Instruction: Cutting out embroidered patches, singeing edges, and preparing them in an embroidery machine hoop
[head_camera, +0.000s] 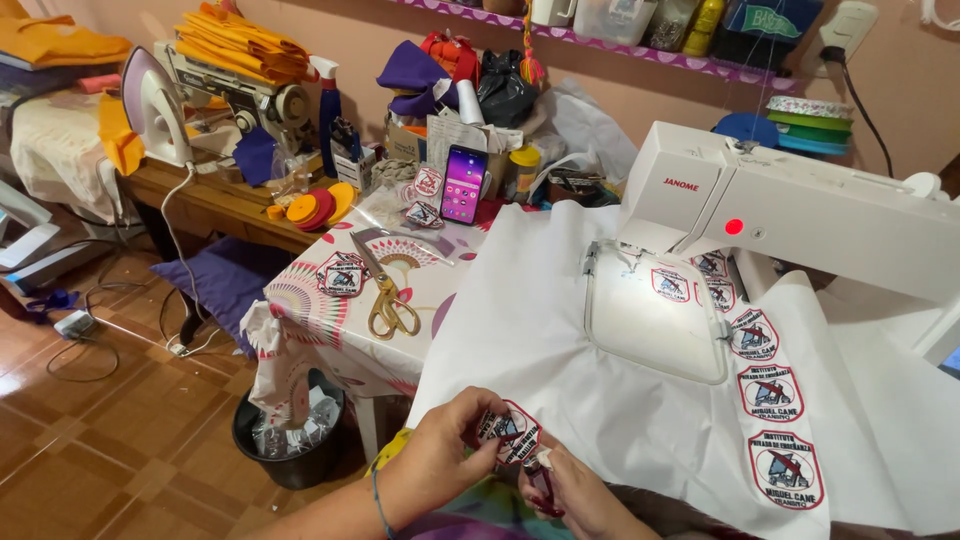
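My left hand pinches a small shield-shaped embroidered patch with a red border, held low at the table's near edge. My right hand is closed around a small dark red tool whose tip sits just under the patch. Both hands hover over the edge of a large white fabric sheet. The sheet carries a row of several finished patches and runs under the hoop of a white embroidery machine.
Gold-handled scissors and loose patches lie on the patterned tablecloth left of the sheet. A phone stands upright behind them. A black bin sits on the floor below the table corner. An iron stands on a cluttered desk at the left.
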